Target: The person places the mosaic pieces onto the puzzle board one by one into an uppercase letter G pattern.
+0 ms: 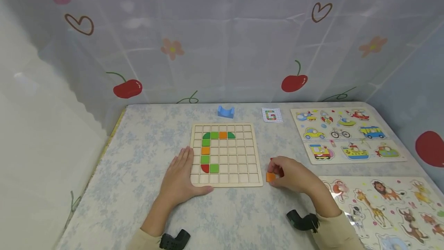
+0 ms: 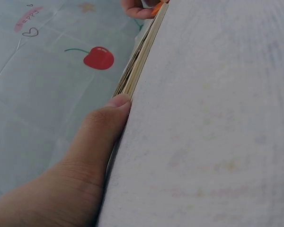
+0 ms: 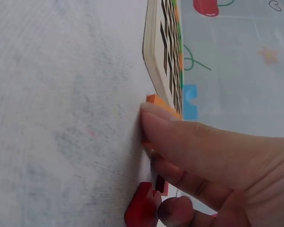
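Observation:
A wooden grid board lies on the table, with green, orange and red tiles set along its left columns and one upper row. My left hand rests against its left side with straight fingers, the thumb along the front edge; the left wrist view shows that thumb at the wooden edge. Just right of the board, my right hand pinches an orange square tile between thumb and fingers, low at the table surface. Red pieces lie beneath its curled fingers, partly hidden by them.
A blue curved block and a small pattern card stand behind the board. At the right lie a vehicle puzzle board and an animal puzzle board, the latter close to my right forearm. A printed curtain hangs behind the table.

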The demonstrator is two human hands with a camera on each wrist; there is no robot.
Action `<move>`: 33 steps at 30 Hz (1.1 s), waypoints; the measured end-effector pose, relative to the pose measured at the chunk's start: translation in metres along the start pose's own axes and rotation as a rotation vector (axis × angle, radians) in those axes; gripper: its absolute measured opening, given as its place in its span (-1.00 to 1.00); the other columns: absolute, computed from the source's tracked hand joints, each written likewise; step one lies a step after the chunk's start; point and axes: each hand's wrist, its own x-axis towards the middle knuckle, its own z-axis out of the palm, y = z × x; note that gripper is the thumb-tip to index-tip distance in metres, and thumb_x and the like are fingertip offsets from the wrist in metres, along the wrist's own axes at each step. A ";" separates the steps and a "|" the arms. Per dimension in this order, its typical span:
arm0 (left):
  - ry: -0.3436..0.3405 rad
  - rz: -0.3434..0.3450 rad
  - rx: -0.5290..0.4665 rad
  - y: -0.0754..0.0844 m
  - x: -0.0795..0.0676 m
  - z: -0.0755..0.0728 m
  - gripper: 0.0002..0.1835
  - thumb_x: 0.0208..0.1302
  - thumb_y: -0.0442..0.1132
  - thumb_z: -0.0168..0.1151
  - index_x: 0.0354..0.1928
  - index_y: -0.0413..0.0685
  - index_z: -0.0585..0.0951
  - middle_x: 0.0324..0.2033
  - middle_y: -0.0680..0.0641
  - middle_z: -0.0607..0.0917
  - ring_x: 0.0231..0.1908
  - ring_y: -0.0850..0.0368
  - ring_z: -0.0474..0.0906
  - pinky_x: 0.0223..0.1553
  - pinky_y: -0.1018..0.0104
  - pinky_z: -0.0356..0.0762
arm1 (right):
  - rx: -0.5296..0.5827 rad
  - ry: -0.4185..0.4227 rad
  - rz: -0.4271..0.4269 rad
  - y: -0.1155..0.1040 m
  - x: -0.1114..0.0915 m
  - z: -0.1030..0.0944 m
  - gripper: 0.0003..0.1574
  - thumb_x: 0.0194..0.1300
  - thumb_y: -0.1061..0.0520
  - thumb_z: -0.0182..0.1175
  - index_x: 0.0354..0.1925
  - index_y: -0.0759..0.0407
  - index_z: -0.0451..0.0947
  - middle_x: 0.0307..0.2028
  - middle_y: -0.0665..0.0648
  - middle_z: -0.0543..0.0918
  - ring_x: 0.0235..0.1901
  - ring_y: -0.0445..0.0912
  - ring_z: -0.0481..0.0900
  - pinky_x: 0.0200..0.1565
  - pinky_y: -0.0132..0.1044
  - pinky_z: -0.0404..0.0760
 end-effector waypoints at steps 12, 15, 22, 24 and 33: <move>-0.004 -0.001 -0.006 0.000 0.001 0.000 0.52 -0.26 0.74 0.15 0.58 -0.14 -0.10 0.59 -0.09 -0.09 0.59 -0.01 -0.21 0.55 -0.08 -0.08 | 0.105 0.104 -0.043 -0.011 0.025 0.012 -0.76 0.22 0.15 0.40 -0.24 0.01 0.50 -0.36 -0.01 0.55 -0.48 -0.14 0.42 -0.43 -0.36 0.45; -0.002 -0.003 -0.007 0.001 0.001 0.000 0.52 -0.26 0.73 0.17 0.58 -0.15 -0.10 0.59 -0.10 -0.08 0.59 -0.01 -0.20 0.55 -0.07 -0.08 | 0.139 0.088 -0.054 -0.025 0.037 0.022 -0.76 0.20 0.14 0.42 -0.25 0.00 0.51 -0.35 -0.02 0.56 -0.52 -0.15 0.41 -0.43 -0.36 0.45; -0.008 -0.014 0.002 0.001 0.001 -0.001 0.52 -0.27 0.72 0.18 0.57 -0.15 -0.09 0.59 -0.10 -0.08 0.59 -0.01 -0.20 0.55 -0.06 -0.09 | 0.180 0.074 -0.062 -0.054 0.058 0.047 -0.75 0.18 0.11 0.44 -0.26 -0.07 0.53 -0.38 -0.05 0.56 -0.50 -0.14 0.45 -0.42 -0.35 0.47; -0.007 -0.014 0.003 0.002 0.001 -0.001 0.52 -0.27 0.72 0.18 0.57 -0.15 -0.09 0.59 -0.10 -0.08 0.59 -0.01 -0.20 0.55 -0.06 -0.09 | 0.176 0.079 -0.068 -0.060 0.062 0.052 -0.75 0.18 0.10 0.44 -0.27 -0.08 0.53 -0.39 -0.06 0.56 -0.47 -0.13 0.46 -0.40 -0.34 0.48; -0.005 -0.008 0.009 0.002 0.000 -0.001 0.53 -0.28 0.74 0.15 0.58 -0.14 -0.10 0.59 -0.10 -0.08 0.59 -0.01 -0.20 0.55 -0.05 -0.08 | 0.083 0.091 -0.093 -0.075 0.071 0.066 -0.80 0.21 0.08 0.41 -0.27 -0.08 0.55 -0.39 -0.10 0.56 -0.40 -0.16 0.48 -0.31 -0.31 0.49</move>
